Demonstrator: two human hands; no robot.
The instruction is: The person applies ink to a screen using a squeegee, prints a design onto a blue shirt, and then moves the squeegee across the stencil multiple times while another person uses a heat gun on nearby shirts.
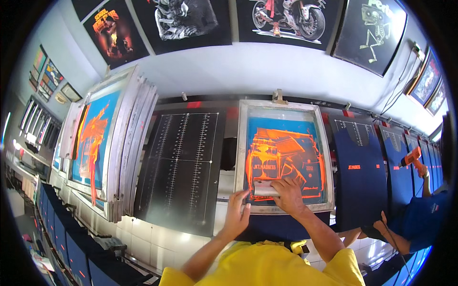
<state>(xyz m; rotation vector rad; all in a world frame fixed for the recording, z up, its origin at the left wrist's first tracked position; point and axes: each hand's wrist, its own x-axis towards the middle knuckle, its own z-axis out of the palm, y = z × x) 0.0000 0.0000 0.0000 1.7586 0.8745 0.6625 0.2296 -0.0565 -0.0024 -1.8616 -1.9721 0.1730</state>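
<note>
Plainly, the right grip clamps a silver squeegee over orange-smeared blue mesh; left grip unclear.

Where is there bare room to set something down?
The black ruled board looks free, between the leaning screens and the orange-smeared screen. That screen is crowded: the right hand grips a squeegee, the left hand close by. Navy garments crowd the right side.

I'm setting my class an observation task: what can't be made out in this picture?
Head view:
Squeegee: right end, hidden by the right hand.
Navy cloth: upper part, hidden by the screen.
Motorbike poster: top, cut off by the picture's upper edge.
Black board: scale labels, too small.
</note>
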